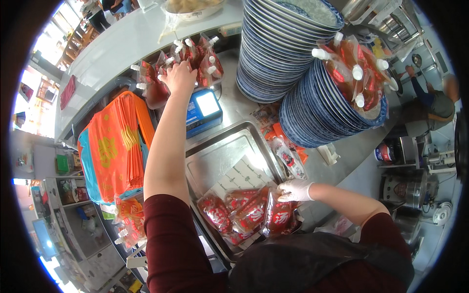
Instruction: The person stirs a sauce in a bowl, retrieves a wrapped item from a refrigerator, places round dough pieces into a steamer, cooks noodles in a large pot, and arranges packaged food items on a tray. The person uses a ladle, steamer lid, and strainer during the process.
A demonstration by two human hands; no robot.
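My left hand (180, 77), bare, reaches into a cluster of spouted plastic pouches (209, 71) with white caps and reddish-brown liquid. Its fingertips are among the caps; whether they grip one is hidden. A thin translucent glove covers my right hand (294, 190). Its fingers pinch the upper edge of a clear pouch of brown liquid (275, 217) bearing red and white print. That pouch leans at the right end of a shallow steel tray (220, 141). Several similar pouches (216, 214) lie beside it in the tray, over a patterned sheet (243, 175).
Two tall stacks of blue-and-white bowls (271, 55) stand at the back right; spouted pouches (357, 69) sit in the top of the nearer stack (311, 106). A blue payment device (203, 110) is behind the tray. Orange bags (117, 143) stand left. Another person (436, 106) is far right.
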